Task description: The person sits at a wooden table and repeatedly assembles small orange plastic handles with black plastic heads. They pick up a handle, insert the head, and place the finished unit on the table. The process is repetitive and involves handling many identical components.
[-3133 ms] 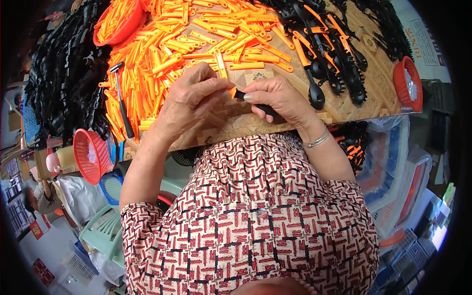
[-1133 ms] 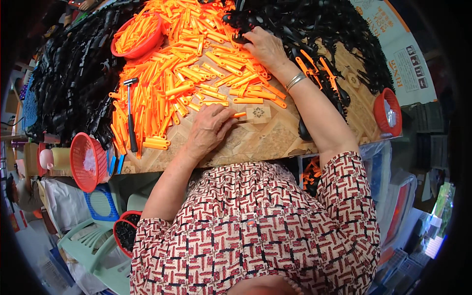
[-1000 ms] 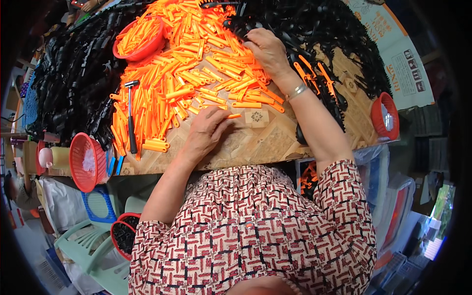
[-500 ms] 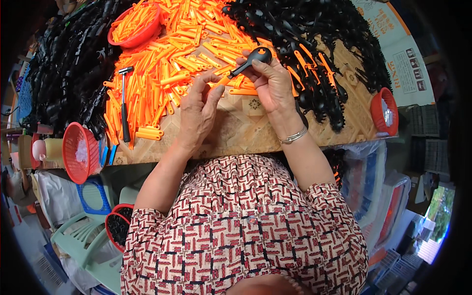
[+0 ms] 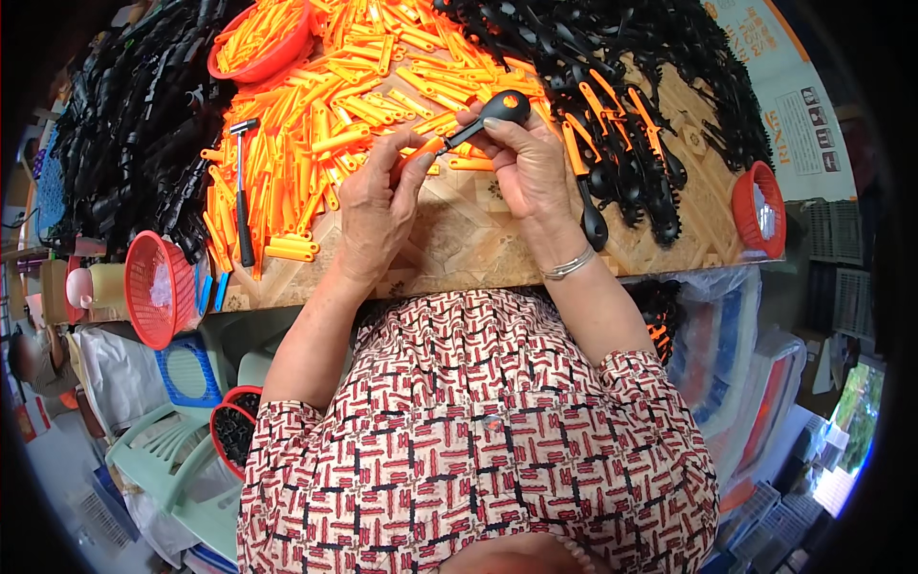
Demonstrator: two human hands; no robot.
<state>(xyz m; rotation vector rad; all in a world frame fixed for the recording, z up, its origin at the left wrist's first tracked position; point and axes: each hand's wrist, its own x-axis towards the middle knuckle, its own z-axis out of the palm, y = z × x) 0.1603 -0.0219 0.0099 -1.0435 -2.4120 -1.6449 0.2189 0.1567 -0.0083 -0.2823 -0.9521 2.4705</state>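
Above the table's near part I hold a black plastic spoon [image 5: 499, 112] with an orange patch showing in its round bowl. My right hand [image 5: 532, 167] grips the spoon, thumb along its neck. My left hand [image 5: 376, 203] pinches an orange plastic handle [image 5: 430, 150]. The handle and the spoon's narrow end meet between my two hands; fingers partly hide the joint. Orange handles [image 5: 287, 182] lie in a big loose pile beyond and left of my hands. Right of my right hand lie black spoons with orange handles [image 5: 577, 148] among other black pieces.
A hammer [image 5: 243, 196] lies on the pile's left side. Red baskets stand at the table's left [image 5: 156, 316] and right [image 5: 746, 215] edges; a red bowl [image 5: 287, 65] of orange handles sits at the back. Black parts [image 5: 143, 115] heap at far left. A green chair [image 5: 172, 454] is below left.
The orange handle and black spoon have stayed in my hands, which have shifted slightly. A black-and-orange spoon now shows more fully beside my right wrist. The view has tilted a little.
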